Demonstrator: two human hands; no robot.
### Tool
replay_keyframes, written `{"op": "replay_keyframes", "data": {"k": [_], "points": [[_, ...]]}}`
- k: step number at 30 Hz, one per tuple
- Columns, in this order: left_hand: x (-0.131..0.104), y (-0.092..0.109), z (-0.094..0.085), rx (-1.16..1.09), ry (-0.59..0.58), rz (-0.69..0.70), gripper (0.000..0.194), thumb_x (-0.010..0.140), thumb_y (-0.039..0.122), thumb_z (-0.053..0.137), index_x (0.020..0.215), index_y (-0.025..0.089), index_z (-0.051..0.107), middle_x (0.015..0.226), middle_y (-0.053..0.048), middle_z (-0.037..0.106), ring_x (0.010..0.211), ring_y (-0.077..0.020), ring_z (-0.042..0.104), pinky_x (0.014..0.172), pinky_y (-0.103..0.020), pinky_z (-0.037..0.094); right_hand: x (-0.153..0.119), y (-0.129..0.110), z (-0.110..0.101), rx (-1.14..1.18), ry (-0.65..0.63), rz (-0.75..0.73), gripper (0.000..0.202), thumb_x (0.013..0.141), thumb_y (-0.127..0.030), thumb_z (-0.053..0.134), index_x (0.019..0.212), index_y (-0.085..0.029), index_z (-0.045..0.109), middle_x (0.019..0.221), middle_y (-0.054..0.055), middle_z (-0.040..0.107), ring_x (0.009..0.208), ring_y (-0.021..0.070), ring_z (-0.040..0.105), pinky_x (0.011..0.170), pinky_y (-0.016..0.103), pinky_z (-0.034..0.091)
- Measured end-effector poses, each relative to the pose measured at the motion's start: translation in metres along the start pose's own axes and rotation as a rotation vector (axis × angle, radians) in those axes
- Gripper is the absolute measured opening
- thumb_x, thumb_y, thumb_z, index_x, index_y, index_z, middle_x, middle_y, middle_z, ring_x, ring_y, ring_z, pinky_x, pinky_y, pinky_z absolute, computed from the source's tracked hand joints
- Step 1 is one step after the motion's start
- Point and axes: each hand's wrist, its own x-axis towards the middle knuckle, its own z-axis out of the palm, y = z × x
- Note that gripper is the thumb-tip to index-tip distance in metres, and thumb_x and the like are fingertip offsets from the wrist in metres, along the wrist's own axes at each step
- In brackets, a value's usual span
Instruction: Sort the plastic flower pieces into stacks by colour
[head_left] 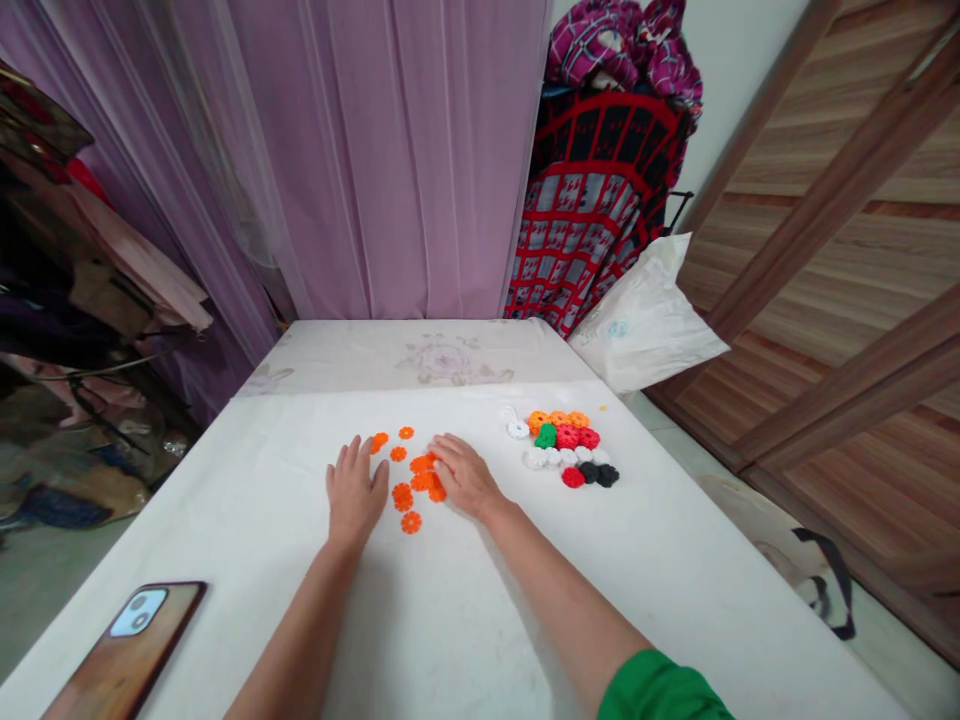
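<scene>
Several loose orange snowflake discs lie scattered on the white table between my hands. My left hand rests flat, palm down, fingers apart, just left of the discs and holds nothing. My right hand lies palm down at the right side of the group, its fingertips touching the discs near the middle. Further right sits a joined cluster of discs in orange, red, green, white and black, apart from both hands.
A phone lies at the table's near left corner. A white plastic bag and a red patterned cloth stand off the far right corner. Purple curtains hang behind, and a wooden door stands to the right.
</scene>
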Motion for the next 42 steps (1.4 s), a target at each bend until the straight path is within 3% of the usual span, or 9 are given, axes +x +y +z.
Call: {"op": "replay_keyframes", "data": {"k": [4, 7, 10, 14, 18, 22, 28, 31, 42], "points": [[0.024, 0.012, 0.002, 0.165, -0.224, 0.045, 0.054, 0.094, 0.042, 0.044, 0.142, 0.017, 0.048, 0.151, -0.015, 0.044, 0.142, -0.0333, 0.037, 0.115, -0.058, 0.027, -0.031, 0.007, -0.017, 0.282, 0.389, 0.36, 0.035, 0.091, -0.035, 0.044, 0.106, -0.021, 0.073, 0.111, 0.009, 0.074, 0.107, 0.0224, 0.066, 0.098, 0.04, 0.05], [0.032, 0.023, 0.007, 0.165, -0.362, 0.195, 0.052, 0.095, 0.044, 0.042, 0.142, 0.022, 0.049, 0.152, -0.01, 0.044, 0.143, -0.0289, 0.036, 0.118, -0.054, 0.024, -0.048, 0.003, -0.028, 0.389, 0.499, 0.507, 0.037, 0.089, -0.043, 0.048, 0.098, -0.019, 0.074, 0.103, 0.01, 0.075, 0.1, 0.0232, 0.067, 0.093, 0.038, 0.051], [0.028, 0.03, 0.012, 0.088, -0.408, 0.332, 0.05, 0.096, 0.041, 0.039, 0.143, 0.025, 0.049, 0.15, -0.007, 0.047, 0.143, -0.0257, 0.037, 0.119, -0.051, 0.025, -0.056, -0.004, -0.031, 0.438, 0.453, 0.505, 0.036, 0.087, -0.045, 0.052, 0.094, -0.018, 0.075, 0.099, 0.01, 0.076, 0.095, 0.0226, 0.068, 0.09, 0.036, 0.052], [0.016, 0.026, 0.01, -0.077, -0.43, 0.38, 0.05, 0.093, 0.028, 0.038, 0.141, 0.022, 0.051, 0.14, -0.006, 0.058, 0.134, -0.0212, 0.049, 0.116, -0.044, 0.034, -0.056, -0.007, -0.03, 0.426, 0.415, 0.505, 0.036, 0.085, -0.046, 0.052, 0.093, -0.02, 0.075, 0.096, 0.009, 0.077, 0.09, 0.0218, 0.069, 0.086, 0.036, 0.053], [0.013, 0.017, 0.002, -0.154, -0.348, 0.293, 0.04, 0.088, 0.023, 0.043, 0.12, 0.022, 0.068, 0.122, -0.006, 0.07, 0.114, -0.0206, 0.063, 0.104, -0.037, 0.048, -0.054, -0.007, -0.031, 0.377, 0.386, 0.486, 0.035, 0.085, -0.045, 0.051, 0.092, -0.02, 0.075, 0.095, 0.008, 0.077, 0.09, 0.0219, 0.069, 0.087, 0.035, 0.052], [0.016, 0.015, 0.0, -0.104, -0.235, 0.201, 0.032, 0.085, 0.02, 0.046, 0.1, 0.02, 0.074, 0.107, -0.008, 0.075, 0.103, -0.0234, 0.067, 0.098, -0.038, 0.05, -0.053, -0.01, -0.032, 0.329, 0.361, 0.463, 0.034, 0.084, -0.044, 0.05, 0.089, -0.021, 0.075, 0.093, 0.007, 0.077, 0.089, 0.022, 0.07, 0.087, 0.034, 0.053], [0.019, 0.011, 0.003, 0.021, -0.115, 0.102, 0.032, 0.085, 0.025, 0.052, 0.109, 0.016, 0.071, 0.117, -0.013, 0.07, 0.108, -0.027, 0.064, 0.1, -0.041, 0.048, -0.052, -0.012, -0.032, 0.316, 0.34, 0.464, 0.037, 0.083, -0.045, 0.047, 0.087, -0.022, 0.075, 0.093, 0.007, 0.077, 0.088, 0.0221, 0.07, 0.082, 0.033, 0.053], [0.021, 0.009, 0.0, 0.083, -0.138, 0.095, 0.032, 0.084, 0.034, 0.056, 0.105, 0.016, 0.072, 0.121, -0.015, 0.068, 0.112, -0.0296, 0.062, 0.101, -0.043, 0.047, -0.052, -0.013, -0.033, 0.322, 0.317, 0.455, 0.036, 0.084, -0.044, 0.046, 0.088, -0.022, 0.075, 0.093, 0.007, 0.077, 0.089, 0.0217, 0.07, 0.083, 0.032, 0.053], [0.024, 0.012, -0.01, 0.077, -0.31, 0.091, 0.019, 0.082, 0.033, 0.059, 0.093, 0.027, 0.073, 0.127, -0.005, 0.066, 0.12, -0.0228, 0.059, 0.104, -0.038, 0.045, -0.052, -0.014, -0.035, 0.328, 0.286, 0.423, 0.034, 0.084, -0.042, 0.047, 0.086, -0.023, 0.075, 0.092, 0.006, 0.077, 0.085, 0.0216, 0.07, 0.081, 0.032, 0.053]]}}
